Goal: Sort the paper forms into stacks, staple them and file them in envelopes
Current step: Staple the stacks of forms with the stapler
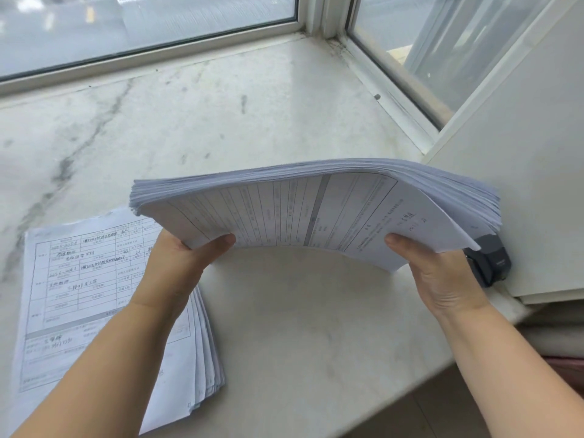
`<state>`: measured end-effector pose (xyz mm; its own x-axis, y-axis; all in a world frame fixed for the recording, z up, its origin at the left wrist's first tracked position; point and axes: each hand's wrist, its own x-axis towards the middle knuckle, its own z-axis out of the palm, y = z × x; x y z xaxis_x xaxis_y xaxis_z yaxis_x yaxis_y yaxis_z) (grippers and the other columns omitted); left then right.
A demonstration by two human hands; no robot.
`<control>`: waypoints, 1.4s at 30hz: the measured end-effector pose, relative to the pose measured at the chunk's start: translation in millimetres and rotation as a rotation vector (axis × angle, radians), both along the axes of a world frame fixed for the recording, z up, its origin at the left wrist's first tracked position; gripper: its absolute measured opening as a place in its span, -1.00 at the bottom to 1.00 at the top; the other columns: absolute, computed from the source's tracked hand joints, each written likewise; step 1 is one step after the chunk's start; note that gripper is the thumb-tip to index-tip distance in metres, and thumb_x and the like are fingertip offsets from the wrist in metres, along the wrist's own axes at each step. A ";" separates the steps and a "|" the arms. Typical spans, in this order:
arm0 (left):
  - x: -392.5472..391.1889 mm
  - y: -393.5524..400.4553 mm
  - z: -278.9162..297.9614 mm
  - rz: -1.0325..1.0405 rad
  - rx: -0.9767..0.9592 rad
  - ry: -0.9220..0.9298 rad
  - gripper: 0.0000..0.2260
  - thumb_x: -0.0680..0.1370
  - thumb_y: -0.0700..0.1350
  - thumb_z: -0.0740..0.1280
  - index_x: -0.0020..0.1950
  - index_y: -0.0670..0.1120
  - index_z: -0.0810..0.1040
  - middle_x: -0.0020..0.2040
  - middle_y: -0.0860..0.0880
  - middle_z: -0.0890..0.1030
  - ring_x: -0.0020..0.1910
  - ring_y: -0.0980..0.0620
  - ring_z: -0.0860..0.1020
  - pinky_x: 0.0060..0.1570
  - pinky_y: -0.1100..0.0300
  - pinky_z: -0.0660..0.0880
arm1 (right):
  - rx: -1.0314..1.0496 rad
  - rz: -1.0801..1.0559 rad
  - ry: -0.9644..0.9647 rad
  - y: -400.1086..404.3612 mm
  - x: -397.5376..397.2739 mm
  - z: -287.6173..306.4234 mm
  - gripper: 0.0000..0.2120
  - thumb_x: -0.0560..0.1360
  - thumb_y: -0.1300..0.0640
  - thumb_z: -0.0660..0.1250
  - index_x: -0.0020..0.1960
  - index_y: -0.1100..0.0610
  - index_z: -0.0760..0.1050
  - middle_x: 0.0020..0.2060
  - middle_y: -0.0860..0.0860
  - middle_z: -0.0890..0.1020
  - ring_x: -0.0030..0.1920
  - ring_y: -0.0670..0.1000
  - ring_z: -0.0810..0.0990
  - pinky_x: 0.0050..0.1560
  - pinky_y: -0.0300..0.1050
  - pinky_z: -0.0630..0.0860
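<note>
A thick stack of printed paper forms (303,207) is lifted above the marble sill and bows upward in the middle. My left hand (186,257) grips its near left corner, thumb on top. My right hand (442,273) grips the near right edge in the same way. A second, thinner stack of filled-in forms (94,279) lies flat on the sill at the lower left, partly under my left forearm. A dark grey stapler (489,260) sits at the right, just beyond my right hand and half hidden by the lifted stack.
The marble window sill (221,121) runs back to window frames (189,49) at the rear and right. A white panel (521,184) stands at the right against the stapler. The sill's front edge (410,384) cuts diagonally at the lower right.
</note>
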<state>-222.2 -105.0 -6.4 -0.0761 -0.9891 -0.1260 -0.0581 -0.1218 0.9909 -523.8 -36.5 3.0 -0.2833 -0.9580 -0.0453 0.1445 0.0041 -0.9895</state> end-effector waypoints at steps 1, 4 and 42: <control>1.9 -2.3 -0.5 -0.024 0.019 0.000 -0.65 0.30 -0.12 0.51 0.06 0.03 0.61 -0.01 0.08 0.70 0.02 0.11 0.64 -0.06 0.29 0.54 | -0.001 0.005 0.002 -0.5 -0.4 0.3 -0.55 0.33 0.29 0.46 0.10 -0.15 0.63 0.08 -0.04 0.67 0.19 0.02 0.60 0.18 0.02 0.52; 4.0 -8.8 -2.0 -0.048 0.063 0.011 -0.67 0.28 -0.10 0.51 0.03 0.03 0.64 0.00 0.05 0.70 0.04 0.05 0.65 0.03 0.16 0.55 | -0.004 0.008 0.027 -4.0 -0.7 -1.5 -0.58 0.37 0.28 0.44 0.09 -0.16 0.62 0.04 -0.11 0.67 0.16 -0.04 0.61 0.14 -0.06 0.54; 14.9 83.7 5.6 0.153 0.692 0.438 -0.65 0.43 -0.31 0.27 0.22 -0.28 0.52 -0.02 -0.22 0.68 -0.18 -0.12 0.69 -0.37 0.13 0.61 | 0.651 -0.293 1.197 19.4 -72.4 0.8 -0.36 0.47 0.18 0.42 0.48 0.21 0.26 0.36 0.19 0.45 0.32 0.23 0.43 0.26 0.08 0.38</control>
